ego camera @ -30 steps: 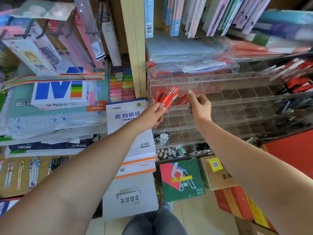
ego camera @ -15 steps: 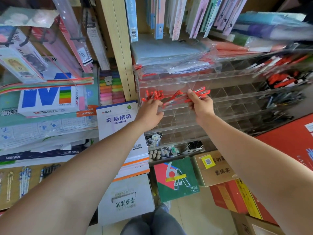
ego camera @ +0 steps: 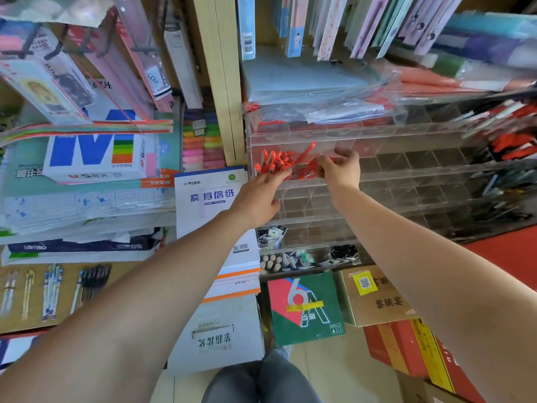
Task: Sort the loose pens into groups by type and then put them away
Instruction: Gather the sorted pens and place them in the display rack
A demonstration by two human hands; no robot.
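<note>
A bunch of red pens (ego camera: 273, 164) stands in the leftmost cell of the clear acrylic organizer (ego camera: 406, 173) on the shelf. My left hand (ego camera: 257, 196) lies palm down just below that cell. Its fingertips touch the pens' lower ends, and its fingers are spread rather than wrapped around them. My right hand (ego camera: 341, 168) is at the neighbouring cell, pinching a few more red pens (ego camera: 306, 171). One of these pens (ego camera: 309, 149) sticks up at a slant. My fingers hide part of the pens.
Most other organizer cells look empty; those at the far right hold red and dark pens (ego camera: 511, 146). Plastic sleeves (ego camera: 319, 91) lie on top of the organizer. Paper packs (ego camera: 96, 158) are stacked on the left, and boxes (ego camera: 372, 295) stand on the floor below.
My left hand set its bundle of red pens into the leftmost cell and loosened its hold. My right hand carried its pens leftward, close beside that cell.
</note>
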